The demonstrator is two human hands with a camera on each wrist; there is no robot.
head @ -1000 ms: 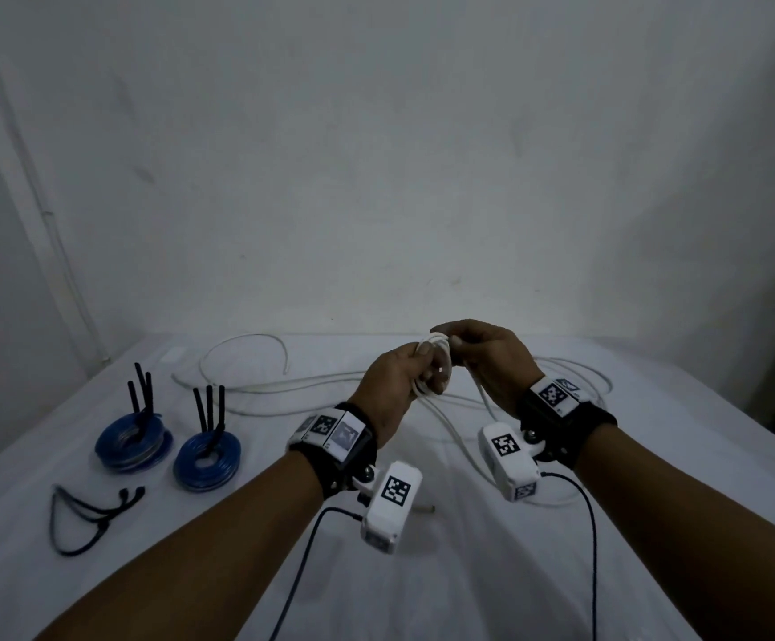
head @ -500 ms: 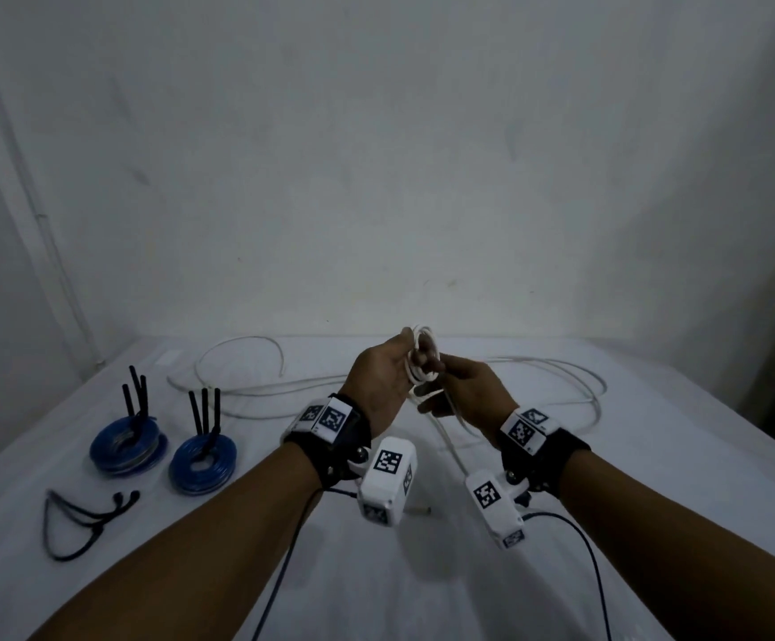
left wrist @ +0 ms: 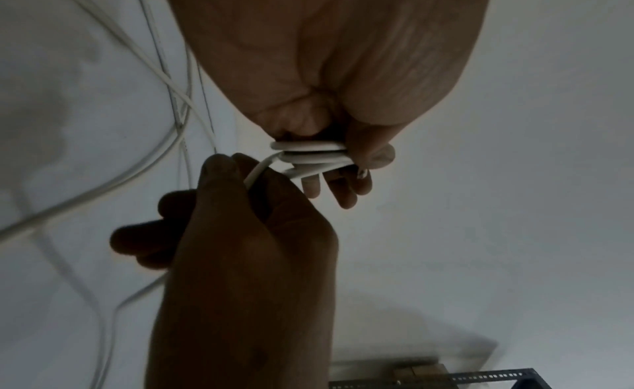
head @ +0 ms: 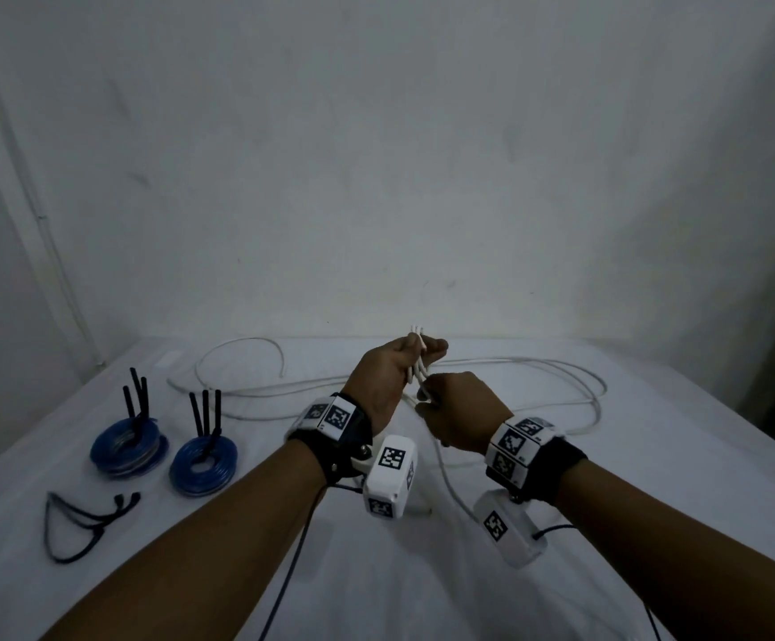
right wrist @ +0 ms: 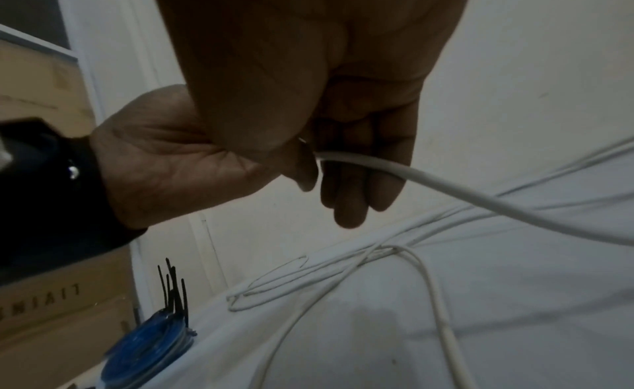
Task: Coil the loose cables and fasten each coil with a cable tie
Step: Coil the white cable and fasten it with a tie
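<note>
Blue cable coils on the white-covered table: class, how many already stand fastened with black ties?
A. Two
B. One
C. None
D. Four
A: the head view shows two blue cable coils, one and another, side by side left of the left hand, each with black tie ends sticking up; the thin white cable is held in the hands, only partly coiled.
</note>
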